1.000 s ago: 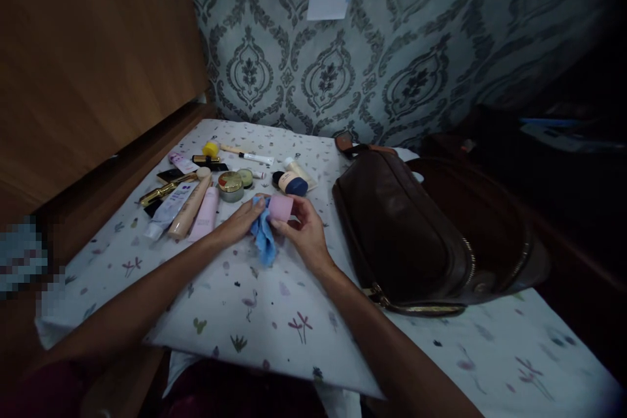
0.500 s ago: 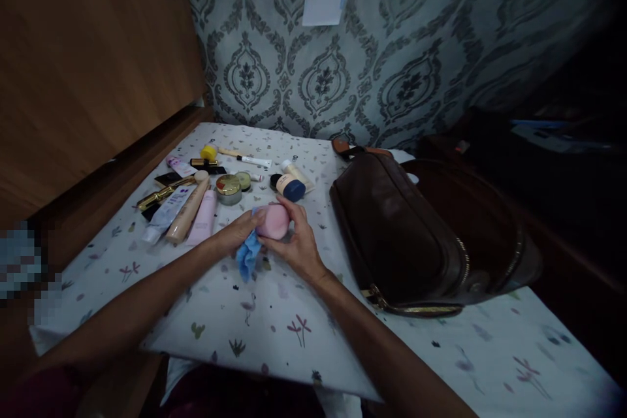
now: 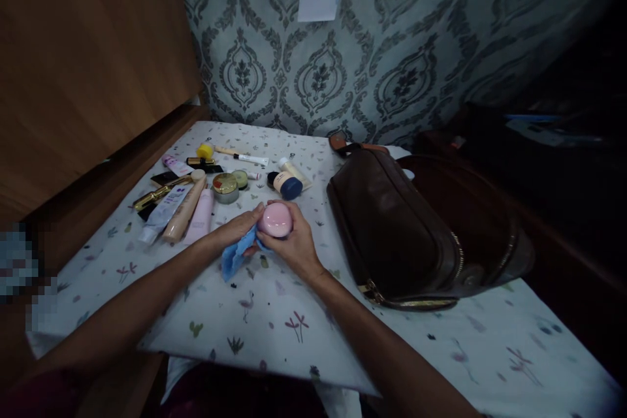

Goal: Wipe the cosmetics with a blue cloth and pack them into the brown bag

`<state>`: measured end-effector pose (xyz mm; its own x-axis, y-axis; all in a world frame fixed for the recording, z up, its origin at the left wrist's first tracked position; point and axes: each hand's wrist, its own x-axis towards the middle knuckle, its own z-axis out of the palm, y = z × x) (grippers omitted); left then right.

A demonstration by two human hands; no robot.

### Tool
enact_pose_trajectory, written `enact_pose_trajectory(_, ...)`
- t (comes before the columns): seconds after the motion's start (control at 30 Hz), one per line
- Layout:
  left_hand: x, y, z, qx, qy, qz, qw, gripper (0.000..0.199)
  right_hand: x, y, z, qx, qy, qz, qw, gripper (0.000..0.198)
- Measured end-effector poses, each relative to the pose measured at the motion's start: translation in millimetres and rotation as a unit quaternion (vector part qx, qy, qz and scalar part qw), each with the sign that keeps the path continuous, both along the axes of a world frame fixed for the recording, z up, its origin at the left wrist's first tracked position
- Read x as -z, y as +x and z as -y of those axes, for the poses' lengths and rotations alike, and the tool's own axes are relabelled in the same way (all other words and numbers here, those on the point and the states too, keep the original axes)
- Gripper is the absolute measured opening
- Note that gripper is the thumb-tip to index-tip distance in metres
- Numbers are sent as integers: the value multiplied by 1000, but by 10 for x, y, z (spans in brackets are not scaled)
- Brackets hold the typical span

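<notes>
Fingers [image 3: 296, 214] of both hands [image 3: 239, 227] [image 3: 300, 245] clasp a glossy, rounded container [image 3: 275, 219] and crumpled cloth [image 3: 236, 257].

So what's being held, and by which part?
The right hand and left hand grip a rounded, glossy pink object around its sides; the left also holds a crumpled blue cloth, gripped part hidden.

Glossy pink rounded container [image 3: 275, 219], held, crumpled blue cloth [image 3: 237, 256] just beside it
</notes>
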<state>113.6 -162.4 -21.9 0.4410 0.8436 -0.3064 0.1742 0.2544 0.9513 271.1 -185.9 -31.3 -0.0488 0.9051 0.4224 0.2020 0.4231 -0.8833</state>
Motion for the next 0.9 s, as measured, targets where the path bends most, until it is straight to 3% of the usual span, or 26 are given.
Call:
enact_pose_trajectory(0.2, -63, 14, -19, -33, 96, -88, 991, 72, -16, 43, 15, 71, -20, 68, 995, 65)
enact_pose_trajectory(0.33, -79, 59, -1, -99, 194, -72, 973, 59, -60, 71, 13, 105, -54, 99, 988, 56)
enact_pose_trajectory(0.43, -55, 70, 19, -96, 264, -48, 959, 48, -69, 89, 2, 106, -37, 102, 988, 50)
enact_pose_trajectory(0.53, -43, 68, 48, -66, 277, -67, 956, 41, -45, 106, -5, 120, -3, 131, 984, 43)
enact_pose_trajectory(0.6, -48, 68, 65, -61, 279, -104, 953, 48, -17, 114, -2, 122, 16, 166, 978, 42)
enact_pose_trajectory(0.7, -62, 72, 74, -64, 290, -152, 943, 57, 31, 115, 3, 107, 34, 199, 973, 45)
enact_pose_trajectory(0.9, -53, 73, 60, -81, 324, -157, 929, 48, 79, 106, -26, 59, 39, 189, 980, 57)
